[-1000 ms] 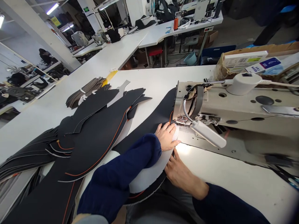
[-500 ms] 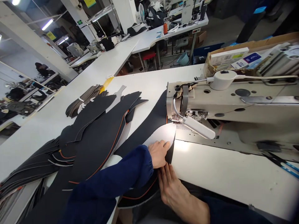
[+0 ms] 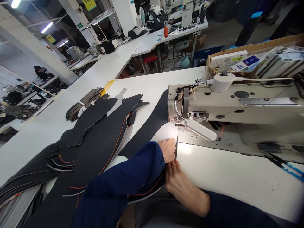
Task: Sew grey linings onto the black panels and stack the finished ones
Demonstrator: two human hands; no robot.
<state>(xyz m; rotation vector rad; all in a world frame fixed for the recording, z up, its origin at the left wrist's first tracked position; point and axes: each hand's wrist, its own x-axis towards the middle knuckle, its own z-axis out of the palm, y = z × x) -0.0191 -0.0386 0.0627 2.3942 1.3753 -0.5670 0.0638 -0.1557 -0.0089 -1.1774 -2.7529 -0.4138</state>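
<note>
A black fabric panel [image 3: 144, 131] lies on the table and runs under the sewing machine head [image 3: 179, 104]. A pale grey fabric piece [image 3: 165, 130] rests on it, its tip by the presser foot [image 3: 177, 119]. My left hand [image 3: 168, 150], with fingers curled, holds the layered fabric by its right edge, just in front of the needle area. Below it, my right hand [image 3: 177, 179] lies on the black fabric with fingers stretched out, their tips touching the left hand. Its thumb is hidden. Fabric with orange piping [image 3: 152, 189] hangs over the table edge beneath my left sleeve.
Black panels with orange piping [image 3: 104, 133] are piled at left, beside a tied grey bundle [image 3: 83, 101]. A white lamp [image 3: 200, 129] hangs by the machine head. Blue-handled scissors [image 3: 287, 166] lie at right. A cardboard box [image 3: 209, 65] stands behind the machine.
My left hand has moved slightly right and its fingers have curled in. The right hand has shifted a little to the right. The camera view has moved slightly.
</note>
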